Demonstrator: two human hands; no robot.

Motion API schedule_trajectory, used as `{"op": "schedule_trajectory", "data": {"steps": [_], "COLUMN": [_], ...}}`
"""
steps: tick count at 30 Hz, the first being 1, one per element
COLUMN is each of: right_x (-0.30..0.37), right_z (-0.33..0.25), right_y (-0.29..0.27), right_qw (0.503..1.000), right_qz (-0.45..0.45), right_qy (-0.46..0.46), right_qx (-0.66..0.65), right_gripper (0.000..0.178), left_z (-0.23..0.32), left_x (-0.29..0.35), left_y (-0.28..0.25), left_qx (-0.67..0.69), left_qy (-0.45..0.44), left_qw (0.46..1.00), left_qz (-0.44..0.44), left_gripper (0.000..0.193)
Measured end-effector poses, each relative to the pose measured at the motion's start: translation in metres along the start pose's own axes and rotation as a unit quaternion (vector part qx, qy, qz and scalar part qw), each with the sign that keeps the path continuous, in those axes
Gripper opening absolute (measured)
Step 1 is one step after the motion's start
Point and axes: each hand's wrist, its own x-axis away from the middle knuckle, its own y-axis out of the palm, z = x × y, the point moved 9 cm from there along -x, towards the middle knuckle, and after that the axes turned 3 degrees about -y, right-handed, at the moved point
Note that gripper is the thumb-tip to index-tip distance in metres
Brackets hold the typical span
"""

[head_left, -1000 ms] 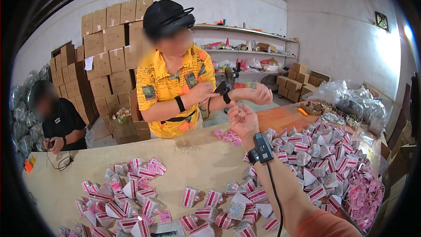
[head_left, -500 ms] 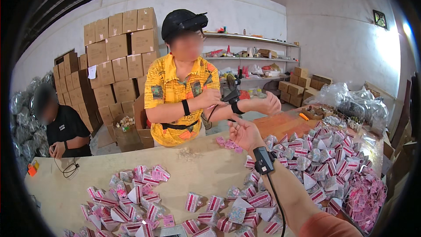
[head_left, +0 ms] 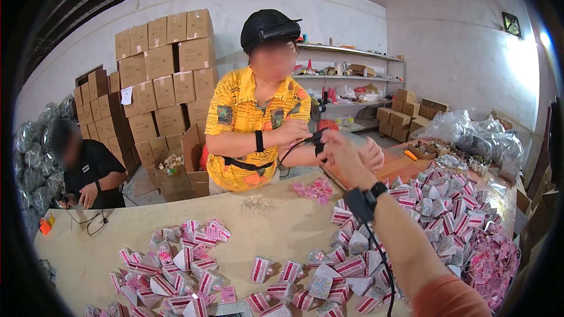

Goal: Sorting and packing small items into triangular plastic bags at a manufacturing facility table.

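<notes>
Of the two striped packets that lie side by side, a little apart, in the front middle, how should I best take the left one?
Probably from above: pinch the left packet by its striped card. Nothing covers it, bare tabletop lies beyond it, and the card looks flatter than the bulging clear part.

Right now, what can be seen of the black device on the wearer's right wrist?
The black device is a boxy, plastic-looking unit worn at the wearer's right wrist. A dark strap holds it against the wrist, and a black cable leaves its lower end, hanging in front of piled pink-and-white packets. The device tilts, its lower end toward the right; fine details are blurred.
</notes>
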Motion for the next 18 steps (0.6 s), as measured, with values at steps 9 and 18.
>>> {"op": "schedule_trajectory", "data": {"steps": [9,18], "right_x": [-0.021,-0.062], "right_z": [0.019,0.082], "right_y": [-0.074,-0.087], "right_qw": [0.977,0.921], "right_qz": [0.153,-0.126], "right_qy": [0.149,-0.099], "right_qx": [-0.029,0.355], "right_gripper": [0.031,0.02], "left_z": [-0.055,0.004], "left_x": [0.037,-0.018], "left_y": [0.048,-0.011], "left_qx": [0.207,0.098], "left_qy": [-0.178,-0.1], "left_qw": [0.958,0.982], "left_qz": [-0.094,-0.127], "left_gripper": [0.028,0.019]}}
